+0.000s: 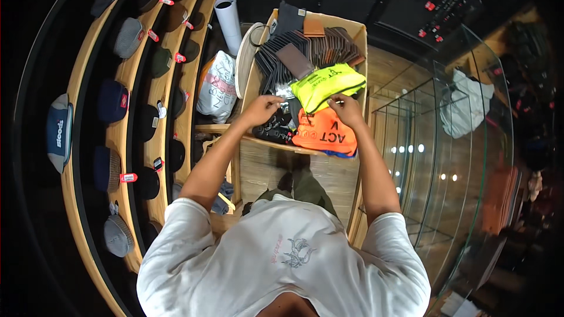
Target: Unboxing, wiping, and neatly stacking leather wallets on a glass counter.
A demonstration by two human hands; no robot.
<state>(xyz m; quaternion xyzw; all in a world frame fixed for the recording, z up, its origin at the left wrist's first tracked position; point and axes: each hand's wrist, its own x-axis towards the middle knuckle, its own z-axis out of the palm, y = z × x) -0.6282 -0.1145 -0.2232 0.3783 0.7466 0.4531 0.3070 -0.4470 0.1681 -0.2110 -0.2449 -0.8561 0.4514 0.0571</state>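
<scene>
Over at the near edge of the wooden display tray (359,30), a folded neon-yellow cloth (326,84) sat on top of an orange one (324,131), and that yellow piece was what both hands were on. It looked light and floppy, thin fabric that would sag and unfold if lifted from one spot, so I'd say grab it by the folded edges on both sides. Right hand (346,110) was pinched narrow on its near edge. Left hand (262,109) was closed small just off its left corner, beside some black stuff, but I couldn't tell if it actually held cloth. Further back in the tray were rows of dark and brown wallets (317,47). Off to the left, a white plastic bag (217,87), a white paper roll (228,20), and curved wooden shelves full of caps (128,37). A glass case (435,141) stood on the right.
</scene>
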